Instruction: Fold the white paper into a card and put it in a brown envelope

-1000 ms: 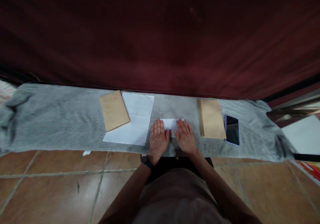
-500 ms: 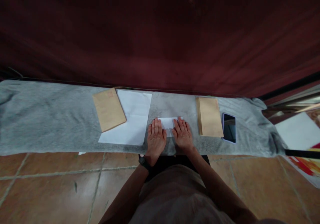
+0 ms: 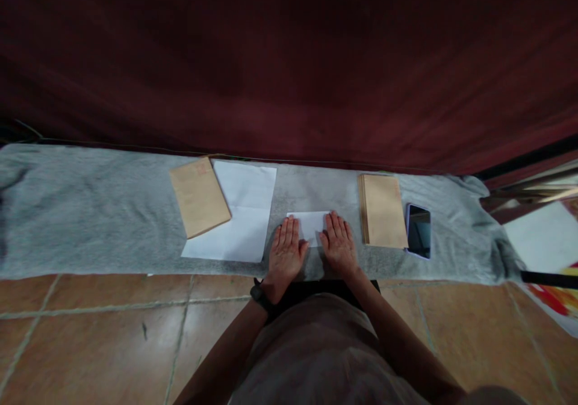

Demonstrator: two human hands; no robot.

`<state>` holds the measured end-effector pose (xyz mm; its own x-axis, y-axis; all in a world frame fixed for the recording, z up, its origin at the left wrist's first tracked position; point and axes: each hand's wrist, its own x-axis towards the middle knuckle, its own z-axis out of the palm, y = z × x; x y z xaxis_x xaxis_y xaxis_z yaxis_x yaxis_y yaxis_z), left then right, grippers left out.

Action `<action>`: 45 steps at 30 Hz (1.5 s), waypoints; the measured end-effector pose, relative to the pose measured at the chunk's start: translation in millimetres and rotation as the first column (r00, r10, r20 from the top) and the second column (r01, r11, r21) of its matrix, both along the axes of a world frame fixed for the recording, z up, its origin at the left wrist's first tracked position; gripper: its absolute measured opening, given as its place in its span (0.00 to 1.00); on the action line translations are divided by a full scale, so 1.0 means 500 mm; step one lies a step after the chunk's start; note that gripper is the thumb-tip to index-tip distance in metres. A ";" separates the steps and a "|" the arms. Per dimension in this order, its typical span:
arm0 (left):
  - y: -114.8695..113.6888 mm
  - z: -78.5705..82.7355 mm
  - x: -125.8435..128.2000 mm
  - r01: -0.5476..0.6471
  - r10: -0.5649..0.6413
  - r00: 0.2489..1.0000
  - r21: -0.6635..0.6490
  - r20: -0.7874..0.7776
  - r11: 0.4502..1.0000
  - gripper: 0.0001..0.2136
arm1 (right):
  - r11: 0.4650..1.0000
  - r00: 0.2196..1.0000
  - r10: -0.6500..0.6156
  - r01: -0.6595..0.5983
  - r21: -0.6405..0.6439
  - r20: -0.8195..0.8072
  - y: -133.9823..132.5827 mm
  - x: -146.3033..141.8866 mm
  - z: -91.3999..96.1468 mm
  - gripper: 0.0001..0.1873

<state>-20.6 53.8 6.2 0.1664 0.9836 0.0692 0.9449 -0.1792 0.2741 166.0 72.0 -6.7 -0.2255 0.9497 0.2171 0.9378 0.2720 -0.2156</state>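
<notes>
A small white rectangle of paper (image 3: 312, 227), apparently folded, lies flat on the grey cloth (image 3: 108, 212) in front of me. My left hand (image 3: 286, 254) rests flat over its left end, fingers stretched forward and thumb out to the right. Over the right end lies my right hand (image 3: 339, 247), also flat, with its thumb pointing inward. The paper's middle shows between the two hands; its ends are hidden beneath them. Left of my left hand is a large white sheet (image 3: 246, 230) with faint creases, and a brown envelope (image 3: 201, 197) overlaps its left side.
A stack of brown envelopes (image 3: 385, 211) lies to the right, with a phone (image 3: 419, 230) beside it. Dark red fabric (image 3: 289, 74) rises behind the cloth-covered surface. Tiled floor (image 3: 112, 339) shows below its front edge. White paper (image 3: 544, 236) is at far right.
My hands have spread slightly apart, the right one moving rightward, so more of the small paper's middle shows. The whole view has shifted a little; the other items stay in place.
</notes>
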 end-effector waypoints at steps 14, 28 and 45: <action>-0.003 -0.001 -0.002 0.007 -0.007 1.000 -0.004 -0.004 1.000 0.30 | 0.969 0.975 0.223 -0.221 -0.111 0.004 -0.078 -0.043 0.026 0.31; -0.101 0.029 -0.005 0.190 -0.190 0.982 -0.051 0.009 0.980 0.27 | 0.982 0.989 0.149 -0.147 -0.118 0.012 -0.107 0.024 0.024 0.36; -0.112 0.045 -0.028 0.130 -0.134 0.991 -0.110 -0.030 0.985 0.29 | 0.966 0.980 0.196 -0.201 -0.160 -0.047 -0.022 -0.050 0.053 0.29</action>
